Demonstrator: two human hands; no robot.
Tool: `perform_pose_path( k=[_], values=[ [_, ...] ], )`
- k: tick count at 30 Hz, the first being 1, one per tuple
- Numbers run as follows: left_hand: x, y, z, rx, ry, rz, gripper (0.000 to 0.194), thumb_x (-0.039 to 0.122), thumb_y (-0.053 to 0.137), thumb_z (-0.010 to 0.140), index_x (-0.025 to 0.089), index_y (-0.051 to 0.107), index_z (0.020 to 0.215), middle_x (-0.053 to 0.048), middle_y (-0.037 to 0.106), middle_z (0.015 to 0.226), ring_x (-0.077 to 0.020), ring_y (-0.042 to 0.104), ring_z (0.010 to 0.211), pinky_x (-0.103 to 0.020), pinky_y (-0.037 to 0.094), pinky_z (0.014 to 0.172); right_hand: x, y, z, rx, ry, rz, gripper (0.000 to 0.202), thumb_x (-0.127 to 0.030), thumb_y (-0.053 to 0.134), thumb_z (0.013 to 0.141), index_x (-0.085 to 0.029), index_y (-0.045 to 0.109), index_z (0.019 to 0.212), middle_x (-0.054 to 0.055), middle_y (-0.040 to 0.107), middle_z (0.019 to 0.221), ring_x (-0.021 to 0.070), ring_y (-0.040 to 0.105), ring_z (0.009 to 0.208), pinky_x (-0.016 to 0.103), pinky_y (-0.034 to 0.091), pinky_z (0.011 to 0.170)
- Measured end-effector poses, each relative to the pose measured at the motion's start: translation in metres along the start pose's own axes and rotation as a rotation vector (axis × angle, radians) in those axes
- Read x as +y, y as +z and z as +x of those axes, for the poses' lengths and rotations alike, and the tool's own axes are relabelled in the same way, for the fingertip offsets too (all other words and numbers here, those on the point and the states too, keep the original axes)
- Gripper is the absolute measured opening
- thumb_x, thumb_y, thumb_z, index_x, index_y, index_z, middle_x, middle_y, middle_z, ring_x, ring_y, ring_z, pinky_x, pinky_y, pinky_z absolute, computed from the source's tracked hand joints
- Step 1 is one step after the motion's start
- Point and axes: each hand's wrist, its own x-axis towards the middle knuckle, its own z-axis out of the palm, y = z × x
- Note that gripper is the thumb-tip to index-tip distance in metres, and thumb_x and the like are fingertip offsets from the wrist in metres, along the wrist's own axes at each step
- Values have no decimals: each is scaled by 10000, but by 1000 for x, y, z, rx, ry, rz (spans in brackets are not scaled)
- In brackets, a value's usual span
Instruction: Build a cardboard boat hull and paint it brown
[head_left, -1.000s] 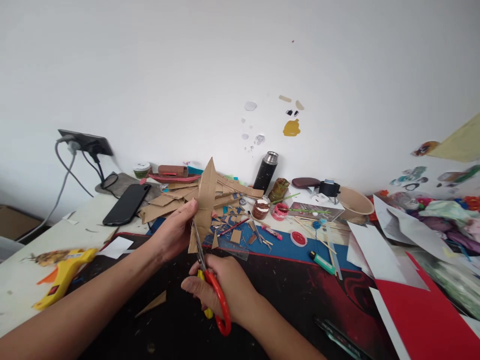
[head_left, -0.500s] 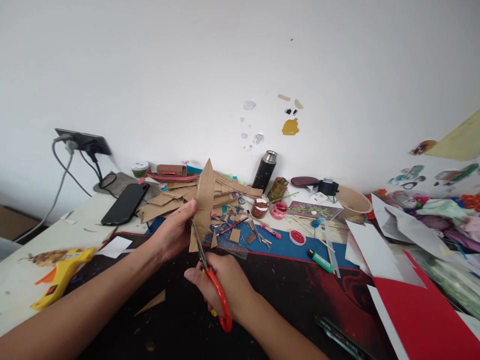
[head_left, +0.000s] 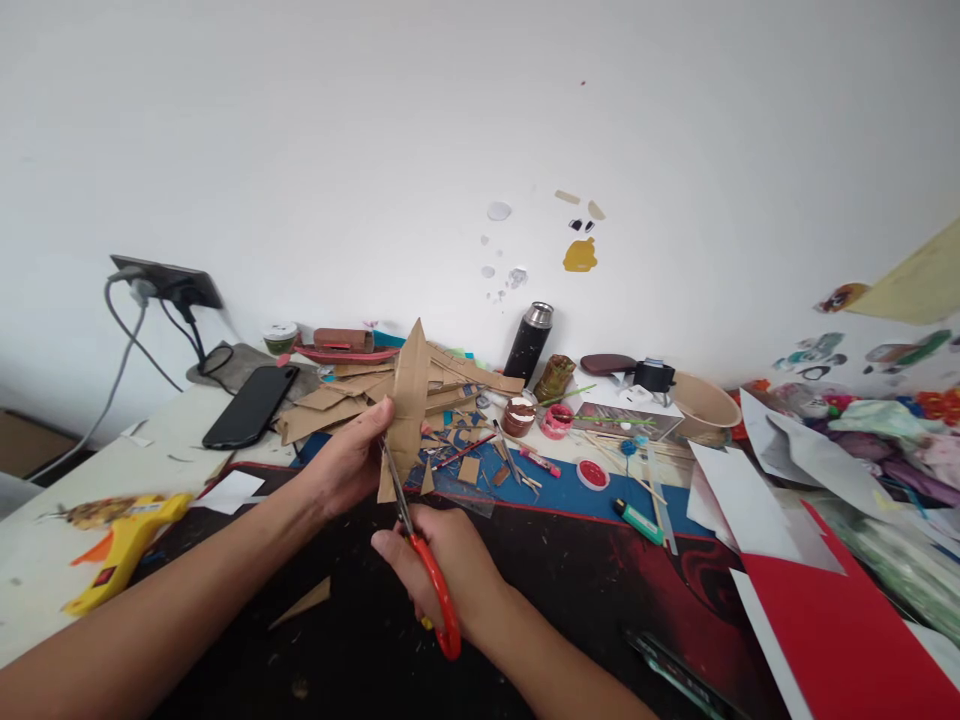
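Observation:
Held upright in my left hand point(head_left: 352, 450) is a pointed piece of cardboard point(head_left: 411, 405), pinched with the thumb on its left edge. My right hand point(head_left: 446, 565) is closed round the handles of a pair of scissors point(head_left: 435, 585) with red and yellow grips. Their blades reach up into the lower left part of the cardboard, where a narrow strip stands partly parted from it. A thin triangular cardboard offcut point(head_left: 304, 602) lies on the black mat below my left forearm.
Cardboard pieces point(head_left: 322, 410) are heaped behind my hands. A yellow glue gun point(head_left: 127, 555) and a black phone point(head_left: 251, 405) lie at left. Paint jars point(head_left: 556, 422), a black flask point(head_left: 529, 345), brushes and a green-capped cutter point(head_left: 639, 521) stand or lie rightward, with red paper point(head_left: 817, 620) beyond.
Very little differs. My right hand and the scissors have shifted slightly, with the red handle a touch closer in. The cardboard stays in place in my left hand.

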Motion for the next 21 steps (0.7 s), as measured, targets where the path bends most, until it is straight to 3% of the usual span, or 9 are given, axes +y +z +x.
perform_pose_path(
  k=[7,16,21],
  values=[
    [1,-5,2,0,-28,-2,577,515,922,851,148,811,1282,-173,884,1066,-399,842,1046,-479,685,947,3,3,1,35,-57,-17,249,-383,730,1035,-220,677,855,-33,594,618,160,637,571,248,425,609],
    [5,-6,3,-43,-40,24,589,538,928,832,142,819,1254,-172,884,1048,-393,847,1002,-455,693,883,6,6,4,75,-86,-53,307,-284,673,1009,-222,533,742,-38,532,613,132,542,553,254,361,591],
    [7,-5,3,-65,-24,36,563,521,931,834,152,825,1246,-168,884,1066,-381,850,985,-431,697,849,5,4,3,18,-53,-3,245,-325,684,1034,-221,623,822,-44,574,594,136,598,512,239,416,581]
  ],
)
